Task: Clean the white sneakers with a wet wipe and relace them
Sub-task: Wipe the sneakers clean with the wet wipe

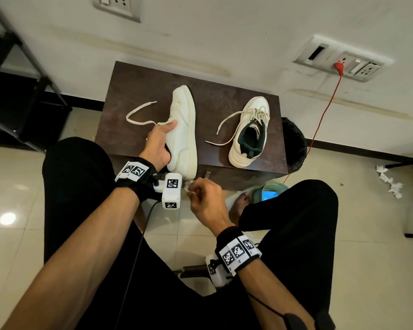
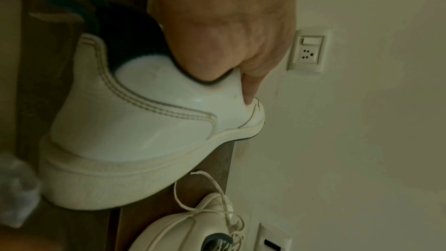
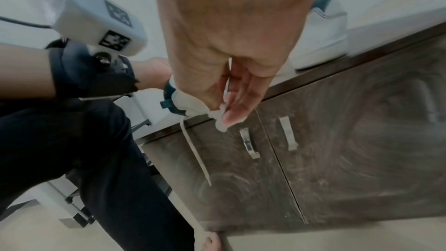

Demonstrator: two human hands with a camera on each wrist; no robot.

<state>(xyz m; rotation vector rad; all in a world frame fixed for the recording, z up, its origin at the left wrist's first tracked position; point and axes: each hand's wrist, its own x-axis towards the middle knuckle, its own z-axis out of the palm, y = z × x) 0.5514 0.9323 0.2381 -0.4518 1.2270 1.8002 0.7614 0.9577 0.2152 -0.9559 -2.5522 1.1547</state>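
Standing against the wall, dark wooden counter carries two white sneakers. Near sneaker, tipped on its side at the front edge, grasped at the collar by left hand. Second sneaker upright, laced. Right hand pinches crumpled wet wipe, just beside the near sneaker's heel.

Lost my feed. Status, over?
Left hand grips tipped sneaker on cabinet. Right hand pinches wet wipe near heel. Nothing blocking.
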